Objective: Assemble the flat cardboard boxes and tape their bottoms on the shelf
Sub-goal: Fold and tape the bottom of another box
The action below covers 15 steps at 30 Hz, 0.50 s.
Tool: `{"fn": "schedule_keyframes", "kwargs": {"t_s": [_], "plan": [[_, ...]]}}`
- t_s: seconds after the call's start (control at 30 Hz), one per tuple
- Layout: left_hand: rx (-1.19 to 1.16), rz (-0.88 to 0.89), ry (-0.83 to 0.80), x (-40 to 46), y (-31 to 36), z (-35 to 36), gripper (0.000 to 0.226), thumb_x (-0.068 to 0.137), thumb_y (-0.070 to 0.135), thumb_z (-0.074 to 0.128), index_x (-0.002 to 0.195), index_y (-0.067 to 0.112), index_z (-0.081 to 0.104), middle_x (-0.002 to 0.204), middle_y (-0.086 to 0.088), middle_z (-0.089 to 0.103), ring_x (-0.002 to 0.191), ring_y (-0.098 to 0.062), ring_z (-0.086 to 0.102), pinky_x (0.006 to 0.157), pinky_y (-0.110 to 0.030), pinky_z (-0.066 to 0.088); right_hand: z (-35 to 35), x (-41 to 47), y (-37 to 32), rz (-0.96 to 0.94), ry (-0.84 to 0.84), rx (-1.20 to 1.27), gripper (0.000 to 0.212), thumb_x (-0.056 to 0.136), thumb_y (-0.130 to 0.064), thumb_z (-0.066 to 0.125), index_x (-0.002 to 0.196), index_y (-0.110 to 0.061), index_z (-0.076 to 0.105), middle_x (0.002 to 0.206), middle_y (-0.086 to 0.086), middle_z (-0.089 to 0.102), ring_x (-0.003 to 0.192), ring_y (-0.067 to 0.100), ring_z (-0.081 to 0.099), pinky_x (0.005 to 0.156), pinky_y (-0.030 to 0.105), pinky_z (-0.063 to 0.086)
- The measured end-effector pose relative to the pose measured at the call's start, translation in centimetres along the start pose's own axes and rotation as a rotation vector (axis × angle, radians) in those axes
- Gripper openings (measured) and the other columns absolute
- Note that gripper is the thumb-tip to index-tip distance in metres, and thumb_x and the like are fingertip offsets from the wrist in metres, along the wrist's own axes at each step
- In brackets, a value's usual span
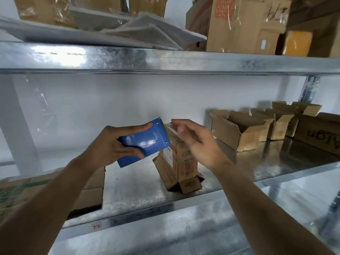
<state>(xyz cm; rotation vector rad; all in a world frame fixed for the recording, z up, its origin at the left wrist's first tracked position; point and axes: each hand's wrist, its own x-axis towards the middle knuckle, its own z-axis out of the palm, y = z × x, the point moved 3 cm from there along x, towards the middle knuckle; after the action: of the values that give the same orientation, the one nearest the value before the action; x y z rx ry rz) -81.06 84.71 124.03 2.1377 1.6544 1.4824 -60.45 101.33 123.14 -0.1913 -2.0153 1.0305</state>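
Left hand point(112, 144): grips blue tape dispenser point(145, 142). Right hand point(196, 142): fingers relaxed, touching clear tape point(172, 130) at the top of the small cardboard box point(179, 162). Box: standing on the metal shelf point(138, 192), centre. Assembled boxes point(239, 131): right, same shelf.

Upper shelf, 10–11 o'clock: brown cardboard carton wrapped in clear film point(46, 10), w/ a messy pile of flat grey plastic-wrapped sheets point(139, 30) just beside it, spilling twd 12. At 1–2 o'clock, stacked big brown cartons w/ orange print and handwritten marks point(237, 24); a yellow-orange packet point(298, 43) sits near them at 2. White wall point(110, 100) behind at centre. Clear plastic film point(42, 107) hangs at 9 o'clock, by a grey upright post point(20, 129). Another galvanised post point(309, 91) at 3. Small white handwritten label sticker point(97, 226) on the front rail, 7 o'clock.
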Motion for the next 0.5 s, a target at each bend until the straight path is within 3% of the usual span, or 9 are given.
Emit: {"fn": "schedule_keyframes", "kwargs": {"t_s": [0.13, 0.23, 0.33, 0.43, 0.5], "plan": [[0.012, 0.015, 0.031, 0.7, 1.1, 0.1, 0.075, 0.067, 0.016, 0.088, 0.133, 0.044, 0.066, 0.136, 0.019, 0.066, 0.126, -0.002, 0.060, 0.099, -0.020, 0.051, 0.8, 1.0, -1.4, 0.028, -0.105, 0.184, 0.028, 0.110, -0.016, 0.051, 0.130, -0.027, 0.068, 0.123, -0.004, 0.074, 0.118, 0.017, 0.069, 0.107, 0.045, 0.053], [0.004, 0.029, 0.024, 1.2, 2.0, 0.1, 0.076, 0.068, 0.017, 0.086, 0.131, 0.053, 0.063, 0.137, 0.021, 0.065, 0.127, -0.002, 0.060, 0.100, -0.018, 0.050, 0.5, 1.5, -1.5, 0.074, -0.116, 0.263, 0.024, 0.109, -0.015, 0.051, 0.123, -0.021, 0.069, 0.110, -0.007, 0.077, 0.104, 0.012, 0.074, 0.088, 0.031, 0.061], [0.003, 0.044, 0.018, 1.4, 2.5, 0.2, 0.077, 0.068, 0.014, 0.086, 0.132, 0.051, 0.063, 0.137, 0.023, 0.064, 0.127, 0.001, 0.059, 0.099, -0.015, 0.048, 0.1, 1.8, -1.2, 0.111, -0.122, 0.278, 0.022, 0.105, -0.009, 0.057, 0.121, -0.017, 0.071, 0.109, -0.005, 0.078, 0.100, 0.012, 0.074, 0.081, 0.027, 0.061], [-0.004, 0.044, 0.007, 1.6, 2.7, 0.4, 0.076, 0.068, 0.013, 0.086, 0.132, 0.046, 0.063, 0.137, 0.023, 0.064, 0.126, 0.001, 0.060, 0.097, -0.014, 0.049, 0.1, 2.0, -0.9, 0.166, -0.180, 0.248, 0.023, 0.106, -0.010, 0.057, 0.121, -0.019, 0.072, 0.113, 0.010, 0.076, 0.097, 0.020, 0.072, 0.086, 0.035, 0.061], [-0.008, 0.038, 0.009, 1.8, 3.0, 0.6, 0.077, 0.067, 0.012, 0.086, 0.130, 0.049, 0.064, 0.134, 0.025, 0.065, 0.121, 0.004, 0.061, 0.092, -0.012, 0.050, 0.2, 1.9, -0.6, 0.235, -0.233, 0.236, 0.023, 0.109, -0.015, 0.052, 0.116, -0.022, 0.073, 0.104, 0.022, 0.071, 0.086, 0.021, 0.068, 0.079, 0.035, 0.057]]}}
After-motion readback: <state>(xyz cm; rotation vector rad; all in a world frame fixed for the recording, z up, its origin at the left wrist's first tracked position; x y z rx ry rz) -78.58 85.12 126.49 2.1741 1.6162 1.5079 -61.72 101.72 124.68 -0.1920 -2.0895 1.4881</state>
